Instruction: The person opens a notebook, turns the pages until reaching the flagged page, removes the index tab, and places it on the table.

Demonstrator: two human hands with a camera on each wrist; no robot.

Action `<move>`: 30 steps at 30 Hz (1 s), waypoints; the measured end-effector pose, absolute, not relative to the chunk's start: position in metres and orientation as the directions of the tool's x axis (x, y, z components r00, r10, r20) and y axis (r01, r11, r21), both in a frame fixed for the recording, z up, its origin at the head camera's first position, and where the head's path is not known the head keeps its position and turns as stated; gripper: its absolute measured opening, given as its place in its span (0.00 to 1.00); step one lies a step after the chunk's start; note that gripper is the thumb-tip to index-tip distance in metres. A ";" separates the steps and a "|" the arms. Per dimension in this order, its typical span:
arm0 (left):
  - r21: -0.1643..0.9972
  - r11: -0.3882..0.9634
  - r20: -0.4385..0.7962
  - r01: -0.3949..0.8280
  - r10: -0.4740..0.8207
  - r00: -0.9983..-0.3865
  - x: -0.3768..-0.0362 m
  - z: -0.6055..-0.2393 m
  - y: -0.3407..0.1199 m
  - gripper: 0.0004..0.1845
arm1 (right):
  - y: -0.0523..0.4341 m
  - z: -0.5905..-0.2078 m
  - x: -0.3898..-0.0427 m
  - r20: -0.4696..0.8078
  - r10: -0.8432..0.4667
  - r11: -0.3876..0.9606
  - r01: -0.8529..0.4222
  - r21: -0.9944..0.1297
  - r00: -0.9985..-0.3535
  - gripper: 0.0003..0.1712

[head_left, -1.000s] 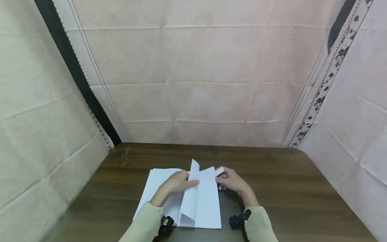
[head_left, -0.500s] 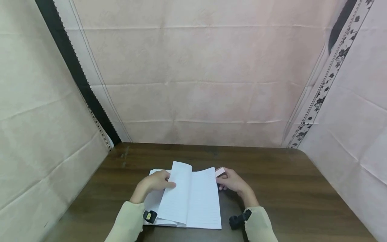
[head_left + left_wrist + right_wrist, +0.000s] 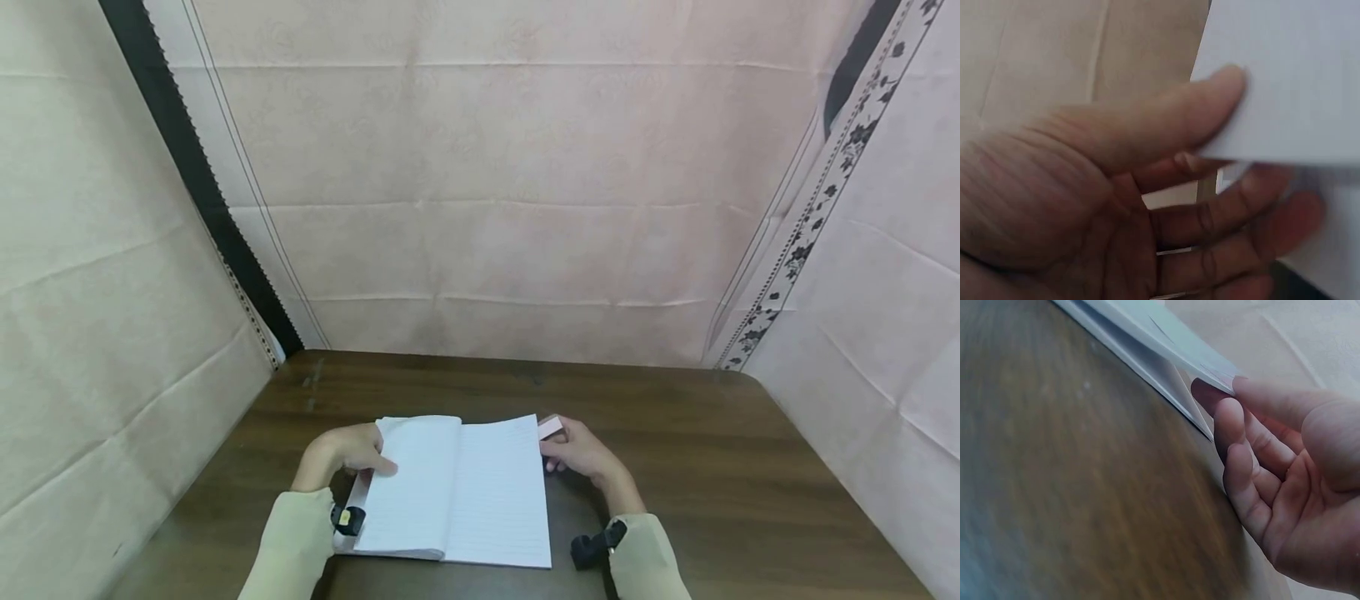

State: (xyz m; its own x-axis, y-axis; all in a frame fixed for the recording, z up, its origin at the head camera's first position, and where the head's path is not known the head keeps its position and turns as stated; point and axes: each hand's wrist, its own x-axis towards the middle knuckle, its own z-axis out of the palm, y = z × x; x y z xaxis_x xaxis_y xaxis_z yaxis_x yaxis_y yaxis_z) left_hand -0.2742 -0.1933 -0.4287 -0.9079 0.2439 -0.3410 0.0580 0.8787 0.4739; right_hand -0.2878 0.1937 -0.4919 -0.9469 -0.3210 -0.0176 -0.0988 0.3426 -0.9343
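Observation:
A notebook (image 3: 498, 492) with lined white pages lies spread on the table in the head view. My left hand (image 3: 348, 450) holds the outer edge of its left page (image 3: 416, 483), thumb above and fingers below. In the left wrist view the thumb lies on that white page (image 3: 1285, 81), and the fingers curl beneath, partly blurred. At the notebook's upper right edge, my right hand (image 3: 581, 454) pinches raised sheets (image 3: 1166, 337) between thumb and fingers, as the right wrist view shows. A small pale flap (image 3: 550, 427) shows by those fingers; whether it belongs to the notebook I cannot tell.
The brown wooden table (image 3: 712, 483) extends on both sides of the notebook. Pale cloth hangs behind it (image 3: 487, 208) and along both sides. Each wrist carries a black camera, the right one (image 3: 596, 546) close above the tabletop.
My left hand has moved left, carrying a page over from the middle of the notebook to its left side. The right hand has stayed at the right edge.

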 end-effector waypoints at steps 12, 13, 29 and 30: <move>0.458 0.887 -0.357 -0.055 0.126 -0.925 -0.272 -0.428 -0.196 0.16 | 0.191 -0.492 -0.291 -0.009 -0.300 0.338 -0.098 -0.936 -0.954 0.18; 0.447 0.892 -0.353 -0.061 0.113 -0.929 -0.271 -0.429 -0.196 0.17 | 0.191 -0.493 -0.291 -0.011 -0.300 0.338 -0.095 -0.936 -0.954 0.18; 0.334 0.934 -0.202 0.126 0.202 -0.958 -0.272 -0.431 -0.176 0.09 | 0.192 -0.495 -0.291 -0.032 -0.300 0.350 -0.079 -0.933 -0.953 0.18; 0.359 0.920 -0.183 0.158 0.236 -0.955 -0.273 -0.431 -0.174 0.08 | 0.192 -0.496 -0.290 -0.033 -0.300 0.352 -0.079 -0.933 -0.953 0.18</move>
State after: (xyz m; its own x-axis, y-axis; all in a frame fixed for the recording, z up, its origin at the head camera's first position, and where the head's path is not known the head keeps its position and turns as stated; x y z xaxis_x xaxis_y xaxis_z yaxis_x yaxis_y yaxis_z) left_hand -0.2725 -0.1743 -0.4312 -0.9545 0.2356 -0.1829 0.1581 0.9197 0.3594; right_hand -0.2903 0.1916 -0.4958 -0.9532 -0.3005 -0.0325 -0.0790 0.3518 -0.9327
